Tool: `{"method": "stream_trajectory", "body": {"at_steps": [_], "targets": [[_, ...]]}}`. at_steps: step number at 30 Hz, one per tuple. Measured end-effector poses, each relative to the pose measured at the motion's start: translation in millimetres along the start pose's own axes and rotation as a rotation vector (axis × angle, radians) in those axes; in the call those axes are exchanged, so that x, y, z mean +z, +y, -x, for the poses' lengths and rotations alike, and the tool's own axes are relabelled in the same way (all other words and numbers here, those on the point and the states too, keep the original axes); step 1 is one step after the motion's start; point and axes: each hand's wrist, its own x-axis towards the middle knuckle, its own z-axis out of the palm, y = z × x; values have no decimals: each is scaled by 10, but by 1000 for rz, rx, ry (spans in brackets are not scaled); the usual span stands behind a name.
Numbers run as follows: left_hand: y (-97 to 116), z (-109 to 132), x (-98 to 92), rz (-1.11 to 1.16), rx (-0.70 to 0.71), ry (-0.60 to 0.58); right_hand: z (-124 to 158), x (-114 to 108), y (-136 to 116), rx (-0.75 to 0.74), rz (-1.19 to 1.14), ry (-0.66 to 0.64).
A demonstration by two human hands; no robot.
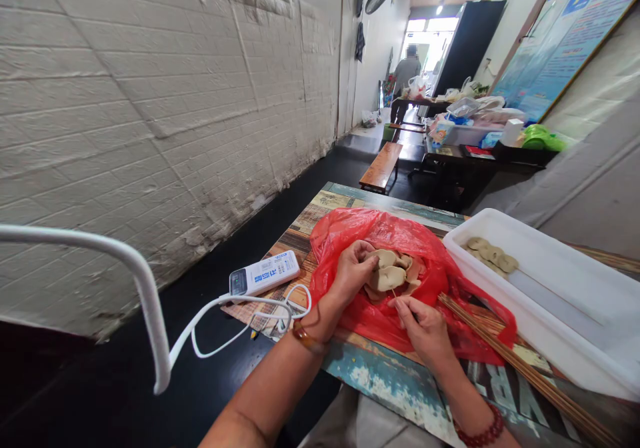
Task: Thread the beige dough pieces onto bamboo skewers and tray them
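Observation:
A red plastic bag (333,235) lies opened out on the table, with several flat, beige, round slices (390,278) inside it. My left hand (354,271) reaches over the bag, its thumb and fingers closed on a slice at the pile's left side. Between the thumb and fingers of my right hand (423,328) is a thin skewer (394,293), its upper end at the lower edge of a slice; I cannot tell how far it goes in. A bundle of bare skewers (525,368) lies right of my right hand, partly over the bag.
A white plastic tray (475,271) at the right holds a skewer threaded with several slices (493,256). Left on the patterned table (390,375) lies a white power bank (265,273) with a looped cable (200,351). Beyond are a wooden bench (383,165), a cluttered table and a person (407,71).

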Motion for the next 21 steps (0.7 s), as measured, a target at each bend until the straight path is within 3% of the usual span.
{"method": "stream_trajectory", "body": {"at_steps": [15, 21], "targets": [[-113, -26, -77, 87, -67, -147, -19, -1, -49, 5, -20, 35], [-52, -25, -66, 239, -132, -113, -25, -1, 1, 63, -139, -6]]}}
